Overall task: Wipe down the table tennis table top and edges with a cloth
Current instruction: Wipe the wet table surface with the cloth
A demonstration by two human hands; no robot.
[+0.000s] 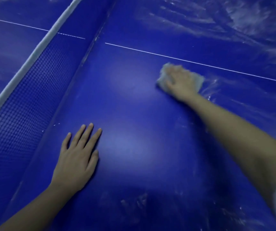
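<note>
Blue counter (133,114): R hand (181,80) flat on cloth (164,70), L hand (77,157) flat, empty; risk: L palm smudges clean patch.

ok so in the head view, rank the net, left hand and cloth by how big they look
1. net, by far the largest, spanning the left side.
2. left hand, though it lies nearer the camera.
3. cloth, smallest; the right hand covers much of it, so its full size is hidden.
</note>
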